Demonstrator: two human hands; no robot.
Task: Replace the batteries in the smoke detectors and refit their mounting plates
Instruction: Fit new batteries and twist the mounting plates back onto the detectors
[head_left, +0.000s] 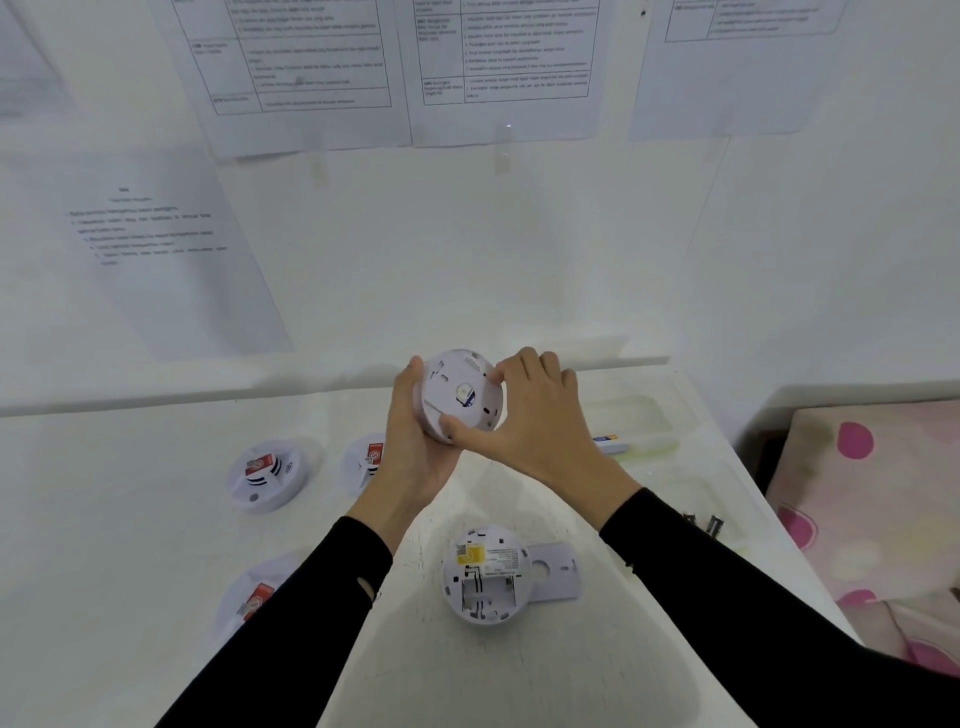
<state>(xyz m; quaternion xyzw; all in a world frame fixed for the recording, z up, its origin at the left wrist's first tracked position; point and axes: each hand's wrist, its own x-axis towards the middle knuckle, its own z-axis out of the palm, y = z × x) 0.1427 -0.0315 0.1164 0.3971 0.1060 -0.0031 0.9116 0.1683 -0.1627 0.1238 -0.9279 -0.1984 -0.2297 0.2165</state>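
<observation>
Counter (130, 519), left part: three smoke detectors lie face up, each with a red-and-white label. The far-left detector (267, 475) stands clear. The second detector (366, 460) is just beside it, partly behind the left wrist. The near detector (254, 597) is half hidden under the left sleeve. Whether these have been serviced cannot be told.

Centre, raised above the counter toward its far edge: the held detector (460, 397), back side to the camera. The left hand (415, 447) cups it from the left, fingers curled behind the body. The right hand (530, 415) pinches its rim between thumb and forefinger. Judged step: turning its back plate home.

Centre, toward the near edge: the open detector (485, 577) lies back up, with its battery bay apparently empty. A loose mounting plate (558, 571) touches its right side.

Right edge: a small item with an orange and blue end (610, 444), too blurred to identify.

Risks:
- If the plate tabs are not seated before the twist, force could snap a tab or leave the plate loose.
- The right hand's fingertip hold is slight, so a slip could drop the unit onto the counter.
- Similar-looking units invite mixing serviced with unserviced.
</observation>
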